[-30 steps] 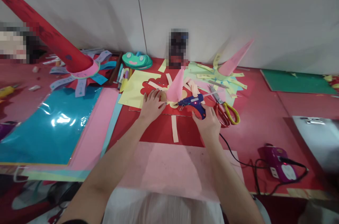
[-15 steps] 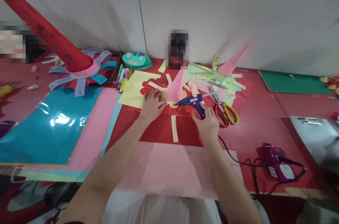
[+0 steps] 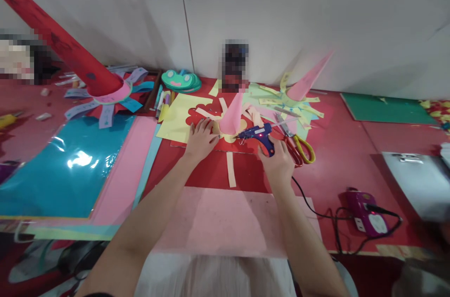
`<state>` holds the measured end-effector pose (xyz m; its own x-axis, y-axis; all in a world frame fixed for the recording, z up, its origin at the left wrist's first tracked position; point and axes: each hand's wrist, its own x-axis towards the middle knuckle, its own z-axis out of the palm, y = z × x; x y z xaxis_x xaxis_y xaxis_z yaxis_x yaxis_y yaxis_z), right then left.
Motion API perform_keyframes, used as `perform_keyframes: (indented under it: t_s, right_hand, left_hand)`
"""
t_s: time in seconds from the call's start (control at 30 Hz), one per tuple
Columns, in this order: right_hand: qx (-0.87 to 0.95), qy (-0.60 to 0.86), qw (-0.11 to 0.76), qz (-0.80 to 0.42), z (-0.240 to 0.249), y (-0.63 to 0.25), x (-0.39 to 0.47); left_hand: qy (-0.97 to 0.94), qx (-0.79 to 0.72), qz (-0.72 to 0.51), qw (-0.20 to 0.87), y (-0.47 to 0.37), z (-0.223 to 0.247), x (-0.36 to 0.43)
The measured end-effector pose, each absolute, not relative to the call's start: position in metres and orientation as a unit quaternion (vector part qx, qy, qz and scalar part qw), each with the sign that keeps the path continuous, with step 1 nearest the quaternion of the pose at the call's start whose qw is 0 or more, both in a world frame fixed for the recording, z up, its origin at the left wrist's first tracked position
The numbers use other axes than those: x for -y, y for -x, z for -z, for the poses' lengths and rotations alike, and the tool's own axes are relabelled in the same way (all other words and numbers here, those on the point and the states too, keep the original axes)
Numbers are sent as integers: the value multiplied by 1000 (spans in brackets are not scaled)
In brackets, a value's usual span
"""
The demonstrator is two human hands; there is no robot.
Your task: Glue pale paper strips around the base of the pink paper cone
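My right hand is wrapped round the grip of a blue hot glue gun, whose small light glows red. The gun's nozzle points left, close to the base of a pink paper cone. This cone stands upright on a yellow scalloped paper piece, over red scalloped paper. Fingers spread, my left hand lies flat at the left edge of the yellow piece and touches it. Pale paper strips stick out around the cone; one strip extends toward me.
Scissors with red and yellow handles lie right of the glue gun. A black cord runs to a purple power adapter. Behind stands another pink cone; a tall red cone leans at left. A clipboard lies far right.
My right hand and the glue gun have shifted slightly right, drawing the nozzle a little away from the cone's base. My left hand stays in place.
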<state>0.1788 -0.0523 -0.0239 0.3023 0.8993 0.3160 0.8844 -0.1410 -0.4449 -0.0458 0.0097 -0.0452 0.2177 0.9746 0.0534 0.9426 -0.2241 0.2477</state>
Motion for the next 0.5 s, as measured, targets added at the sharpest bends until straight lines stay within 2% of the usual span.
perform_keyframes:
  t_s: [0.17,0.33,0.43,0.5]
  right_hand:
    - [581,764,282,-24,23,-178,52]
    - [564,765,299,-89,26,-185,50]
    - [550,756,328,-136,31,-193,48]
    - [537,750,352,-161,34,-198,46]
  left_hand:
    - [-774,-619,-106,76,45,43,-9]
    - [-767,-622,-126,88,45,44,-10]
    - [-748,-631,-182,97,48,42,-12]
    - [-730,-624,-260,100,47,30,-9]
